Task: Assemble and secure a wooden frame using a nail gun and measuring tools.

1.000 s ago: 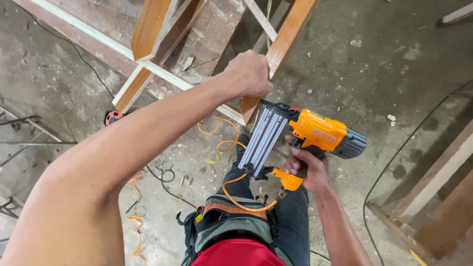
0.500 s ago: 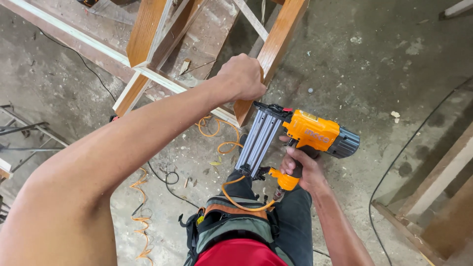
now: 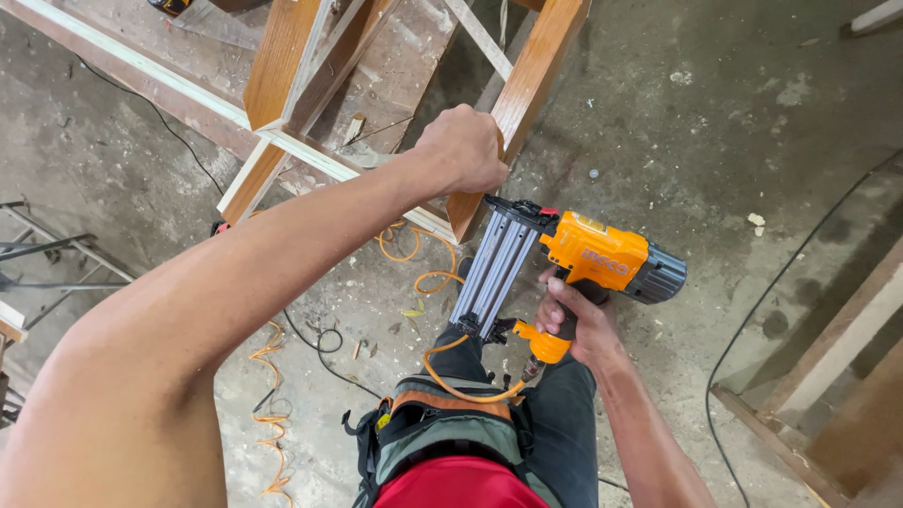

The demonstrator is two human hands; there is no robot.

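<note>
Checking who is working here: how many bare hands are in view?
2. The left hand grips the wooden beam; the right hand holds the orange nail gun by its handle. No other hands show.

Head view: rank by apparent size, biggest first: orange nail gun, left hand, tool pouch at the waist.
1. orange nail gun, magazine included: largest span.
2. tool pouch: somewhat smaller, but it sits nearer the camera and the frame edge cuts it, so this rank is unsure.
3. left hand, gripping the wooden rail: clearly smallest.

Bare arms, red shirt (image 3: 456, 484), dark trousers (image 3: 564, 423)
</note>
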